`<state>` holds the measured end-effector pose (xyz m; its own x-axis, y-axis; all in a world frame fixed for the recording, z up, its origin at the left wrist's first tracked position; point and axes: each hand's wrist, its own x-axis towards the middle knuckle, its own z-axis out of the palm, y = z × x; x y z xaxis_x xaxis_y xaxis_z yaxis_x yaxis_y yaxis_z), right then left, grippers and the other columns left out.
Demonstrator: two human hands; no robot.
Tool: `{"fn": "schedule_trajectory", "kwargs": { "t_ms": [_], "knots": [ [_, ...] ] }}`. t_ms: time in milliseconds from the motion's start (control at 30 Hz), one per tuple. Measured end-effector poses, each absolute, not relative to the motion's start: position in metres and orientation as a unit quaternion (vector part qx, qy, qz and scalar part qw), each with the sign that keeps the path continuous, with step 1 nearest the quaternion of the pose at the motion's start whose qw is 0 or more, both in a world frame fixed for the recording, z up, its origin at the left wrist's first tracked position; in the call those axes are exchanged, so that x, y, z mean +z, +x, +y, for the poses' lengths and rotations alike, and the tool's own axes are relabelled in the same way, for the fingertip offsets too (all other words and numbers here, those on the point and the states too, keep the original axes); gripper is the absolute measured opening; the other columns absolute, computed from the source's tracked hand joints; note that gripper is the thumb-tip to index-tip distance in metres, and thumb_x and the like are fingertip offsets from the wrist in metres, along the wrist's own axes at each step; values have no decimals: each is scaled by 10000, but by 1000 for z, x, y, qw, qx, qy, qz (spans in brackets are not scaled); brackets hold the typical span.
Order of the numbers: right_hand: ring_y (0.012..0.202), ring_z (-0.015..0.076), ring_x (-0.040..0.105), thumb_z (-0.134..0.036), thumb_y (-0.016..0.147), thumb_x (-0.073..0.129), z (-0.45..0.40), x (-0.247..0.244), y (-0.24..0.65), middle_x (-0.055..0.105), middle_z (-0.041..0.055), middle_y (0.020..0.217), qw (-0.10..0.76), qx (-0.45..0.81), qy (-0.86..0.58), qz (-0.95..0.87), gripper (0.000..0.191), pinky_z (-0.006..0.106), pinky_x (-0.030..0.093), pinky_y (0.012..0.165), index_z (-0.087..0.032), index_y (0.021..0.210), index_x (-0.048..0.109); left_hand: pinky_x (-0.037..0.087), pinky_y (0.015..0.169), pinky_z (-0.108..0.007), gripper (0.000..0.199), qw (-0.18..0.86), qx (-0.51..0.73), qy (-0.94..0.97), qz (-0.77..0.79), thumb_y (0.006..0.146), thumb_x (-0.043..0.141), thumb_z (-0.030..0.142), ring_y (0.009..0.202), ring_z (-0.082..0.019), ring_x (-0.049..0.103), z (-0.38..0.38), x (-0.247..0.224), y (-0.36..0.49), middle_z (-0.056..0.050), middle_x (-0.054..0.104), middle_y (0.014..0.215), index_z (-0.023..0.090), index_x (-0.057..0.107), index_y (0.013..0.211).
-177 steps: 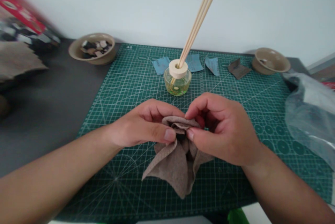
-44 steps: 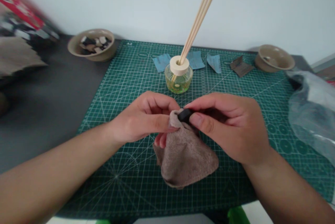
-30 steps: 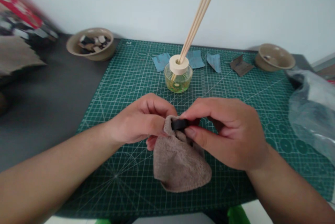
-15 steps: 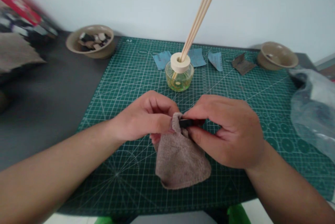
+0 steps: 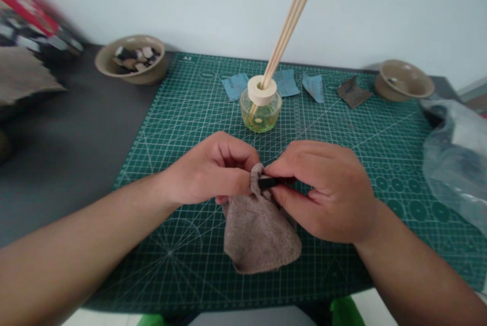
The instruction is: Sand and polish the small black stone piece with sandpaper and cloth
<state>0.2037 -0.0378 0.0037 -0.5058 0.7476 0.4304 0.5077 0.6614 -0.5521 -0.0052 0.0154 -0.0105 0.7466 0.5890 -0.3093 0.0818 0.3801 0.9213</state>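
A brown cloth hangs from between my hands above the green cutting mat. My left hand pinches the cloth's folded top edge between thumb and fingers. A small dark object pokes out of that fold, and my right hand grips it between thumb and forefinger. Most of this object is hidden by the cloth and my fingers, so I cannot tell what it is.
Beyond my hands stands a glass diffuser with wooden sticks. Behind it lie blue paper pieces and a brown scrap. One bowl holds small pieces; another bowl stands right, near a plastic bag.
The lower part of the cloth has swung slightly left. My right hand has shifted a little left, and the dark object's visible end now tilts slightly downward.
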Motion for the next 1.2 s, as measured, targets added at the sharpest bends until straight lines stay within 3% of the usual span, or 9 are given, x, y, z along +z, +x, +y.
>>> {"fn": "schedule_trajectory", "kwargs": {
  "t_ms": [200, 400, 600, 833, 1200],
  "knots": [
    [734, 148, 632, -143, 869, 630, -38, 4, 204, 741, 18, 794, 338, 187, -362, -848, 96, 278, 472, 698, -184, 814, 697, 318, 335, -135, 66, 751, 178, 557, 307, 662, 682, 133, 347, -60, 422, 15, -11, -6, 30, 527, 425, 155, 713, 608],
    [733, 121, 658, -97, 841, 696, -36, 2, 202, 763, 38, 806, 380, 220, -345, -830, 48, 242, 503, 709, -121, 847, 738, 307, 343, -159, 60, 755, 194, 546, 307, 652, 680, 152, 351, -77, 431, 15, -13, -8, 8, 552, 441, 155, 729, 619],
    [675, 93, 692, -112, 756, 841, -32, -4, 199, 769, 28, 768, 493, 430, -322, -684, 113, 163, 536, 625, -124, 855, 790, 381, 357, -180, 115, 808, 207, 486, 262, 705, 781, 261, 369, -95, 484, 10, -18, -14, -7, 604, 489, 168, 747, 647],
    [717, 103, 734, -49, 704, 857, -31, -5, 196, 800, 9, 835, 524, 605, -278, -531, 293, 161, 596, 650, -219, 942, 839, 460, 395, -201, 178, 838, 220, 445, 228, 704, 837, 324, 403, -111, 538, 8, -15, -15, -18, 630, 527, 171, 757, 662],
    [701, 129, 690, -104, 733, 855, -32, -6, 197, 782, 37, 816, 505, 596, -278, -559, 285, 217, 561, 610, -243, 981, 841, 472, 414, -194, 142, 842, 199, 450, 221, 703, 839, 292, 427, -114, 568, 6, -13, -14, -26, 651, 539, 166, 773, 698]
  ]
}}
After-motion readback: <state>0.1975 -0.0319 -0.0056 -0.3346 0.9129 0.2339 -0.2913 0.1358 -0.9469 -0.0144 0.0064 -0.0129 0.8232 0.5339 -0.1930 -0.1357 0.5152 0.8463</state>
